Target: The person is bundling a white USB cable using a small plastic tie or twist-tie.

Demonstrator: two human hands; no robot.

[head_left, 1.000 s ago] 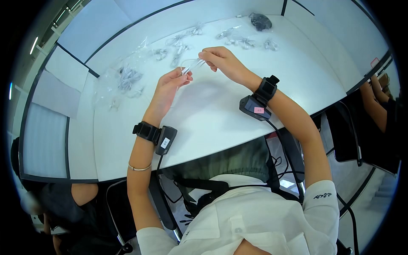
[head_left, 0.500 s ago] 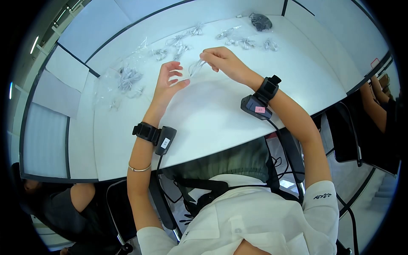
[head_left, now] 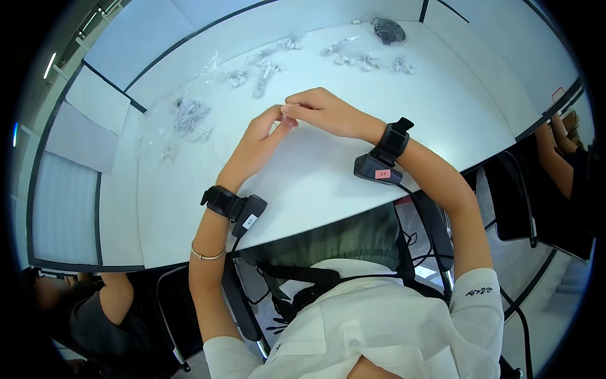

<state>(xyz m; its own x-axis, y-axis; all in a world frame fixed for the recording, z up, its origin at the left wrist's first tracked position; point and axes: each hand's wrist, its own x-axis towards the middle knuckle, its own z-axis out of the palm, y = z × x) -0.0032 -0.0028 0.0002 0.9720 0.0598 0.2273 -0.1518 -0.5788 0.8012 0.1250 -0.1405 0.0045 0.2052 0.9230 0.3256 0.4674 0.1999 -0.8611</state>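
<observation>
My left hand [head_left: 265, 134] and my right hand [head_left: 327, 114] meet at their fingertips above the middle of the white table [head_left: 315, 170]. Both are closed, with thumbs and fingers pinched together. Whatever lies between the fingertips is hidden by them. Beyond the hands, white cable bundles [head_left: 266, 72] lie at the back of the table, with one small coil [head_left: 237, 78] nearest on the left. A larger white cable bundle [head_left: 190, 115] rests left of my left hand, on clear plastic.
At the back right are more white cables [head_left: 366, 61], a small coil [head_left: 404, 64] and a dark bundle in plastic [head_left: 388, 31]. Low partitions [head_left: 492, 69] edge the table. Other people sit at the far left [head_left: 117, 300] and far right [head_left: 555, 151].
My hands have come together, my right hand moving down and left. The white cable strands that showed between them are now out of sight. The person at the left has shifted.
</observation>
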